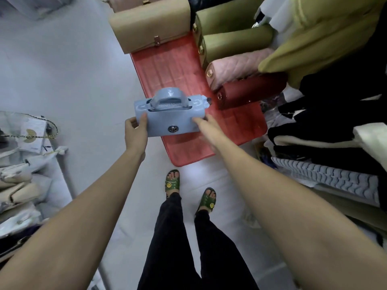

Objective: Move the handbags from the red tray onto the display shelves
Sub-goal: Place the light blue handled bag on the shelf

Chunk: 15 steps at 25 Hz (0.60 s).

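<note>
The red tray (188, 65) lies on the pale floor, the landmark here. At its far end sits a tan handbag (150, 28); along its right edge stand two olive bags (236, 41), a pink quilted bag (236, 68) and a dark red bag (249, 88). Over its near left edge a light blue handbag (167, 116) is held, apparently clear of it. The left hand (135, 130) grips the bag's left end; the right hand (206, 126), blurred, presses its right end, grip unclear. This looks like the pick-up step; next the bag must be carried to a shelf, likely the rack (29, 155) left of the tray.
</note>
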Each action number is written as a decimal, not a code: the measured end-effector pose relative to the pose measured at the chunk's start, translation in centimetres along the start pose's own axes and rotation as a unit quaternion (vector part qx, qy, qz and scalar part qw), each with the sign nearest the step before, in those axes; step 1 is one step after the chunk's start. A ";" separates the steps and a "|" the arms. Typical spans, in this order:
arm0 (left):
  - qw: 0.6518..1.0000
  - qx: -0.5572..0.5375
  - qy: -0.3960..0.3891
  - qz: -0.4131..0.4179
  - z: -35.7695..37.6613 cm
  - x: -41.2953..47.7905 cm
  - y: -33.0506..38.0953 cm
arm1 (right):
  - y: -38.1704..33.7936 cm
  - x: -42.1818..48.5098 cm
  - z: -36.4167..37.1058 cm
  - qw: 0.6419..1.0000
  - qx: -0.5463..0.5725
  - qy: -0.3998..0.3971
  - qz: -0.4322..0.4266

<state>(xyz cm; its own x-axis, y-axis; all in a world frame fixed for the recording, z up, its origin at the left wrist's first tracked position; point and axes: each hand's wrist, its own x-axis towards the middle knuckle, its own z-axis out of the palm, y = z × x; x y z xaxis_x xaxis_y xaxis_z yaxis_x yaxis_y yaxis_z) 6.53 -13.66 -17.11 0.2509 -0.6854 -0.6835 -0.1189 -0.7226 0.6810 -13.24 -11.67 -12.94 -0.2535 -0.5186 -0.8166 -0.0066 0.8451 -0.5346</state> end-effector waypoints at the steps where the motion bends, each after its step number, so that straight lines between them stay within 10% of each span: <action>1: 1.000 -0.001 0.001 -0.001 0.0 0.4 0.4 | -0.3 0.4 0.4 1.000 0.010 -0.001 -0.003; 15: 0.995 -0.103 -0.011 -0.005 -4.3 -0.7 9.0 | -6.6 -2.5 2.6 0.998 0.054 -0.010 -0.033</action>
<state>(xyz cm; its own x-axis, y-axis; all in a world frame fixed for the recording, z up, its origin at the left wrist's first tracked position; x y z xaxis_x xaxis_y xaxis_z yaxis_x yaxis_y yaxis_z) 9.42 -19.32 -9.36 0.2305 -0.6821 -0.6940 0.0838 -0.6966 0.7125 -10.04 -16.32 -7.91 -0.2373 -0.5765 -0.7819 0.0812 0.7903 -0.6073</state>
